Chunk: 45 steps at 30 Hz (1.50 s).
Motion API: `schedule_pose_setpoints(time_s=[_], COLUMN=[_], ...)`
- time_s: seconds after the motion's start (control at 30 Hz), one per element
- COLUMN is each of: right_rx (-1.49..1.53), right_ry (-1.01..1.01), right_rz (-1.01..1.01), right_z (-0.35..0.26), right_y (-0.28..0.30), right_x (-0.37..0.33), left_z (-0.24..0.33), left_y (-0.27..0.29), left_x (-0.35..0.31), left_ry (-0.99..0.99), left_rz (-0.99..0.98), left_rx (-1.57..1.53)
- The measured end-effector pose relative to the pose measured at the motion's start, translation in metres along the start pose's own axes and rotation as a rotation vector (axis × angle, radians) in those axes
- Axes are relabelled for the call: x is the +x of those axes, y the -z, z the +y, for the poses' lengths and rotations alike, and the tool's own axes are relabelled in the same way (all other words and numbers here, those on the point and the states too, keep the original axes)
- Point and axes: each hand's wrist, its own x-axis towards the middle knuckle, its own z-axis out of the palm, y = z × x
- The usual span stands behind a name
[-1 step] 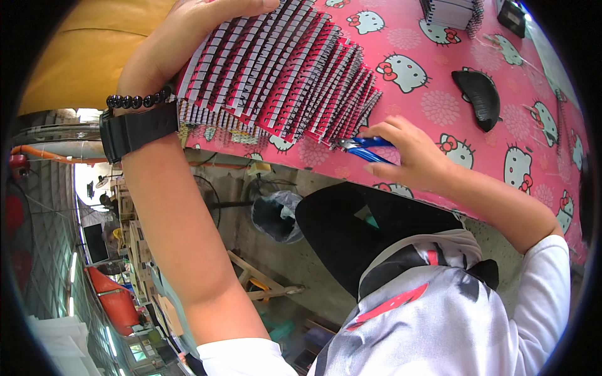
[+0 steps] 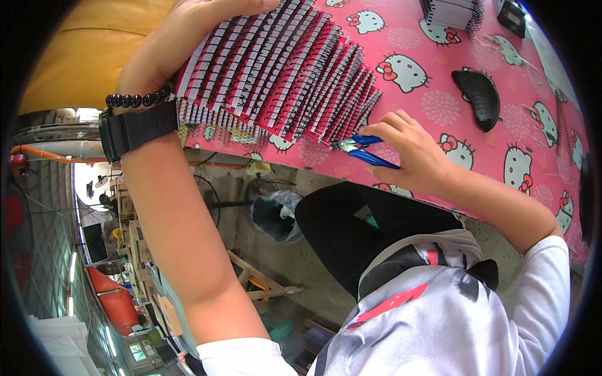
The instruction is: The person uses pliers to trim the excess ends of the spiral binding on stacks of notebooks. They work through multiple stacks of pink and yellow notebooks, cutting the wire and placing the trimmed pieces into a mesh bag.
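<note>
A fanned row of spiral notebooks (image 2: pixel 269 75) with red covers and dark wire bindings lies along the table's near edge. My left hand (image 2: pixel 182 41), above a watch and a dark bead bracelet, is against the row's left end. One of its digits stretches over the notebooks; the other fingers are cut off by the upper edge. In my right hand (image 2: pixel 414 150) is a pair of blue-handled cutting pliers (image 2: pixel 370 153), handles spread apart. Their metal jaws are at the right lower end of the bindings; whether they grip a wire is too small to tell.
The table (image 2: pixel 433 81) has a pink patterned cover. A black curved object (image 2: pixel 478 100) lies right of the notebooks, with another notebook stack (image 2: pixel 446 14) at the far side. Below the table edge stands a bin with a plastic liner (image 2: pixel 276 216). Yellow material (image 2: pixel 81 50) is at upper left.
The pliers' handles are spread wider than before, and my right hand's fingers have loosened slightly. My left hand and the notebooks look unchanged.
</note>
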Motion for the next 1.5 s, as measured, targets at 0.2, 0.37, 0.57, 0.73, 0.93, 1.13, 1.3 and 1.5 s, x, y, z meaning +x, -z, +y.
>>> schedule_pose_setpoints(time_s=[0.2, 0.37, 0.57, 0.73, 0.93, 1.13, 1.3, 1.5], right_rx=[-0.193, -0.086, 1.018, 0.113, -0.094, 0.694, 0.375, -0.131], right_ry=[0.117, 0.138, -0.696, -0.134, 0.038, -0.565, -0.453, 0.008], right_rz=[0.105, 0.099, -0.446, -0.082, 0.037, -0.300, -0.297, -0.010], right_z=[-0.004, 0.000, 0.005, -0.005, 0.001, 0.010, -0.005, 0.001], right_y=[-0.007, -0.009, 0.009, 0.007, -0.001, 0.003, 0.012, -0.005], right_x=[0.005, 0.006, 0.021, -0.001, -0.002, 0.008, 0.011, -0.006], left_z=[0.014, 0.000, 0.006, 0.010, 0.008, 0.016, 0.019, 0.018], left_y=[-0.007, 0.000, -0.003, -0.018, -0.011, -0.019, -0.015, -0.017], left_x=[-0.003, -0.003, -0.004, -0.004, -0.004, -0.010, -0.014, -0.012], left_ry=[0.042, -0.007, -0.015, 0.049, 0.005, 0.034, 0.046, 0.035], left_rz=[-0.029, -0.005, -0.051, 0.110, 0.012, 0.099, 0.074, 0.059], left_rx=[0.027, -0.046, -0.053, 0.076, 0.017, 0.064, 0.077, 0.093])
